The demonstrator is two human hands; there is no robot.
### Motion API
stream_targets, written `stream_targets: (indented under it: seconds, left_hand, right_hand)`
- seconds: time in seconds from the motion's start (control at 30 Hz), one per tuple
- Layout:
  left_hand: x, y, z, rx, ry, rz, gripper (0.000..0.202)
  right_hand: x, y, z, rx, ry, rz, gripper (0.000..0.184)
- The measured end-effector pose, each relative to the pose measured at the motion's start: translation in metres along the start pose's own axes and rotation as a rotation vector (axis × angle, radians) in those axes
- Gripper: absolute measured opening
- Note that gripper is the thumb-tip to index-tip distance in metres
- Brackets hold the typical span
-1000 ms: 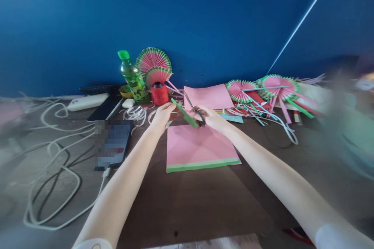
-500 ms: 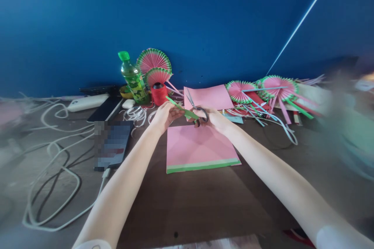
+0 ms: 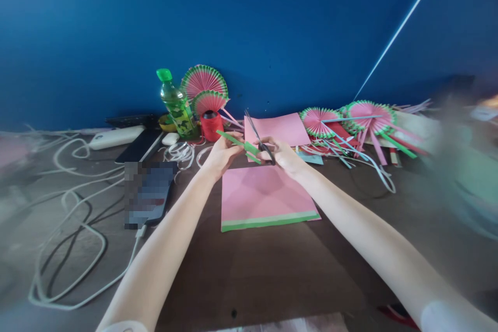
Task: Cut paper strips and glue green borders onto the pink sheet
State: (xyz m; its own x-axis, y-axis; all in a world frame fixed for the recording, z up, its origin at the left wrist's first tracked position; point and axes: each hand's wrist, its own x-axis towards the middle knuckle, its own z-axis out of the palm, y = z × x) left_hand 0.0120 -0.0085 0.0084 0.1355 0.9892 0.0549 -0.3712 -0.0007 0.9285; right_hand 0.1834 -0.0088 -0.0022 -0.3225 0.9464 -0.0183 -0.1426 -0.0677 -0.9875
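My left hand [image 3: 224, 155] is closed on a green paper strip [image 3: 232, 138] that sticks out past the fingers on both sides. Dark-handled scissors [image 3: 254, 129] sit in my right hand [image 3: 283, 156], their blades pointing up and away, close to the right end of the strip. Whether the blades touch the strip I cannot tell. Beneath both hands lies a pink paper sheet [image 3: 264, 192] with a pale and a bright green band [image 3: 272, 222] along its near edge. Another pink sheet [image 3: 278, 128] rests behind the hands.
At the back stand a green-capped bottle [image 3: 177, 106], a red thread spool [image 3: 211, 125] and pleated pink paper fans [image 3: 204, 82]. More fans [image 3: 371, 116] and loose strips lie right. To the left are a phone [image 3: 151, 194], a white power bank [image 3: 116, 136] and looping cables [image 3: 103, 236].
The scissors have turned in my right hand, and their blades now look closer together. The green strip has shifted slightly left with my left hand.
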Motion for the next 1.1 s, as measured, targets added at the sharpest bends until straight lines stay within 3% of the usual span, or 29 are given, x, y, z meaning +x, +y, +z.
stream_targets:
  seconds: [0.2,0.3,0.37,0.57,0.67,0.77,0.93,1.1]
  left_hand:
    - [0.004,-0.002,-0.003,0.036,0.082,0.027,0.026]
    - [0.005,0.000,-0.004,0.176,0.180,0.180,0.021]
    - [0.003,0.001,-0.001,0.295,0.212,0.297,0.024]
    - [-0.011,-0.004,0.018,0.559,0.028,0.406,0.016]
    - [-0.014,-0.007,0.020,0.624,-0.086,0.355,0.016]
    - [-0.011,-0.006,0.015,0.588,-0.230,0.218,0.025]
    - [-0.006,-0.003,0.010,0.404,-0.050,0.020,0.006]
    - [-0.007,-0.007,0.016,0.442,-0.127,-0.134,0.026]
  right_hand:
    - [-0.001,0.000,0.000,-0.082,0.106,-0.008,0.038]
    - [0.000,0.001,-0.001,-0.105,0.220,0.025,0.036]
    - [0.001,0.002,-0.001,-0.066,0.226,0.013,0.036]
    - [0.005,0.005,0.001,0.144,0.152,-0.008,0.043]
    - [0.007,0.004,-0.001,0.127,0.208,-0.036,0.048]
    - [0.005,-0.003,-0.004,0.000,0.207,-0.125,0.047]
    - [-0.002,-0.014,0.000,-0.182,0.102,-0.253,0.040]
    - [0.001,-0.009,0.002,-0.228,0.060,-0.285,0.040]
